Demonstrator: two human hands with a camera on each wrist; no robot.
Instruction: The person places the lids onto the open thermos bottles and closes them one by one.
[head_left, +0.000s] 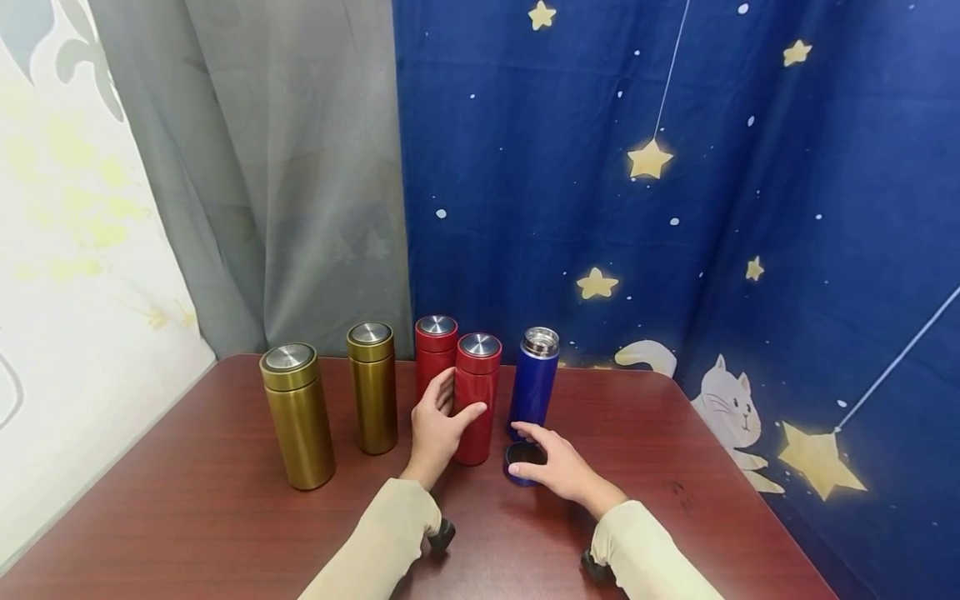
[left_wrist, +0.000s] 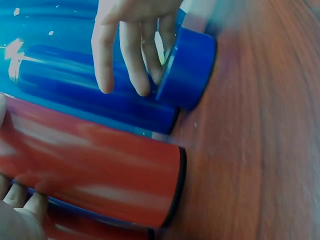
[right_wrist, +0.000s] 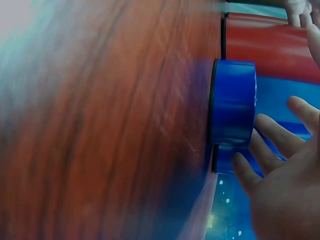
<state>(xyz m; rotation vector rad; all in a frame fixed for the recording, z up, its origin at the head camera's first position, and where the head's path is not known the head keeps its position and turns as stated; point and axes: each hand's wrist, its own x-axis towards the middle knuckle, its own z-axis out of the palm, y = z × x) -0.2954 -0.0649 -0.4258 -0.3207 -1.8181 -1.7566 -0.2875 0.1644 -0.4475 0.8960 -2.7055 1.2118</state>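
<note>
A red thermos bottle (head_left: 477, 400) stands upright with its lid on. My left hand (head_left: 437, 425) grips it from the left, thumb across the front and fingers along the side. Right of it is a blue thermos bottle (head_left: 534, 379) without its lid, its steel mouth (head_left: 541, 340) showing. The blue lid (head_left: 525, 463) lies on the table in front of that bottle, hollow side up. Over the lid hovers my right hand (head_left: 558, 467), fingers spread and loosely bent; in the right wrist view, fingertips (right_wrist: 260, 120) are right at the rim of the lid (right_wrist: 234, 102).
Another red bottle (head_left: 435, 350) stands just behind the gripped one. To the left are two gold bottles, one in front (head_left: 300, 425) and one farther back (head_left: 373, 392). The dark red wooden table (head_left: 187, 517) ends at grey (head_left: 322, 183) and blue starry curtains (head_left: 517, 192).
</note>
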